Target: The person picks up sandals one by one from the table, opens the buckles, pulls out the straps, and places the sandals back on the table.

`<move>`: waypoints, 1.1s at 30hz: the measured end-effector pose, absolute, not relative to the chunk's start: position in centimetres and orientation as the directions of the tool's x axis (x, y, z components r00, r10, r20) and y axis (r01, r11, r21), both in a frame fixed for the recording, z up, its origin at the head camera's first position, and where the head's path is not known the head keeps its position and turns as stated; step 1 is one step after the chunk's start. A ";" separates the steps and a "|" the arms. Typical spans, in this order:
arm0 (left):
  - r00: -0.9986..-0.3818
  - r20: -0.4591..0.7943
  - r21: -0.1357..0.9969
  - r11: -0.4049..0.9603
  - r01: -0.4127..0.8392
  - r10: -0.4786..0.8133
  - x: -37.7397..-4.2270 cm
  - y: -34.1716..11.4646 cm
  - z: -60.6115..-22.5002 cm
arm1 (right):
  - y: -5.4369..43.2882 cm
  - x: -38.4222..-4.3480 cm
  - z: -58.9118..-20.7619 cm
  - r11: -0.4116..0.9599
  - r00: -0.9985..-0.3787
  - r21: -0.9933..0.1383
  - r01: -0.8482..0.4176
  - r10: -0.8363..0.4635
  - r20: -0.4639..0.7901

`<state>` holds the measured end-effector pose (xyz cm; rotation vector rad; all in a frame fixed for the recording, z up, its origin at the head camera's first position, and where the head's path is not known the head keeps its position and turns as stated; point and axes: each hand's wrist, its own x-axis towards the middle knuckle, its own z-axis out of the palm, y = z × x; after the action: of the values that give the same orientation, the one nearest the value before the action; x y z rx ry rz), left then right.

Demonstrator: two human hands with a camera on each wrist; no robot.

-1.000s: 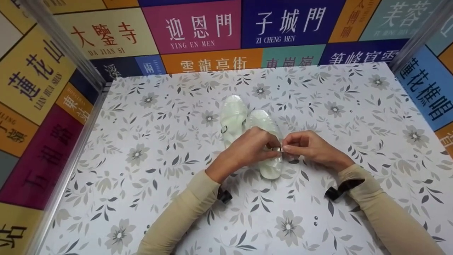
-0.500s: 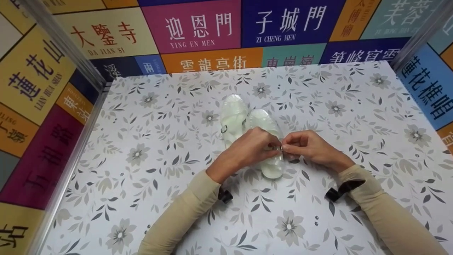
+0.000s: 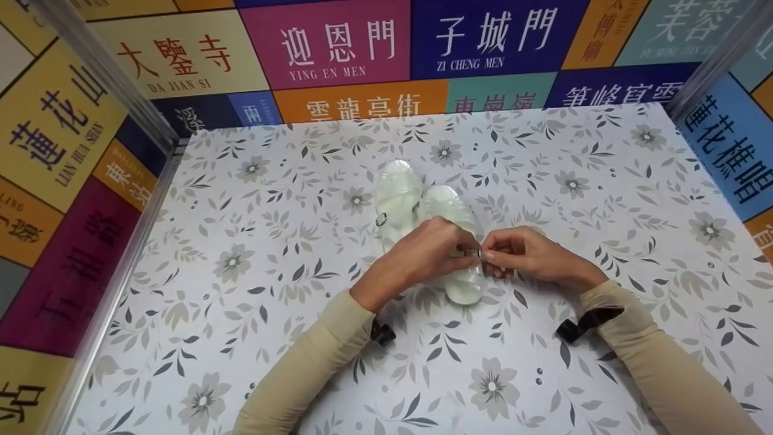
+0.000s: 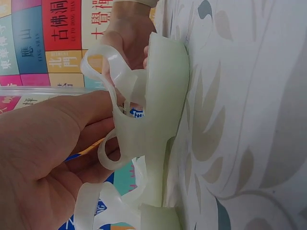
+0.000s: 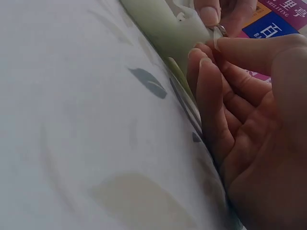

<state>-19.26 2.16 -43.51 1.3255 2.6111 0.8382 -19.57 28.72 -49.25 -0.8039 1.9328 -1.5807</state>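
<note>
Two pale green, glossy sandals lie side by side on the patterned table. Over the right sandal [image 3: 464, 291], my left hand [image 3: 423, 252] pinches the small metal buckle [image 5: 222, 30] at its outer side, between thumb and fingers. My right hand [image 3: 531, 257] pinches the pale strap end [image 5: 217, 41] close by the buckle with thumb and forefinger, its other fingers curled. The hands hide the middle of this sandal. Farther left is the left sandal [image 3: 397, 181], its own buckle [image 3: 381, 219] showing on its outer side. Looped straps [image 4: 109, 60] stand up from the sole in the left wrist view.
The table [image 3: 290, 374] has a white covering with grey flowers and leaves. Panels with Chinese lettering [image 3: 338, 51] stand along the back and both sides. A clear corner strip [image 3: 142, 99] runs down at the back left.
My right hand has dipped slightly beside the buckle, its fingers shifting at the strap end. The left hand and both sandals stay almost where they were.
</note>
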 end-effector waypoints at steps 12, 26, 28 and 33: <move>-0.606 0.170 0.475 0.475 0.741 0.777 -19.2 2.5 -43.5 | 28.5 -19.2 -49.4 0.128 -0.733 -0.981 -0.143 -0.680 0.018; -0.611 0.169 0.495 0.470 0.731 0.773 -19.3 2.3 -43.6 | 28.4 -19.5 -49.2 0.122 -0.686 -0.983 -0.136 -0.728 0.005; -0.612 0.176 0.493 0.469 0.733 0.771 -19.2 2.3 -43.6 | 28.3 -19.5 -49.3 0.114 -0.684 -0.983 -0.146 -0.729 0.017; -0.607 0.191 0.486 0.463 0.741 0.771 -19.2 2.3 -43.7 | 28.4 -19.5 -49.6 0.111 -0.696 -0.981 -0.159 -0.718 0.031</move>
<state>-19.16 2.34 -43.66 1.3654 2.6388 0.8340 -19.45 28.37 -49.58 -0.8498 1.9380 -1.6178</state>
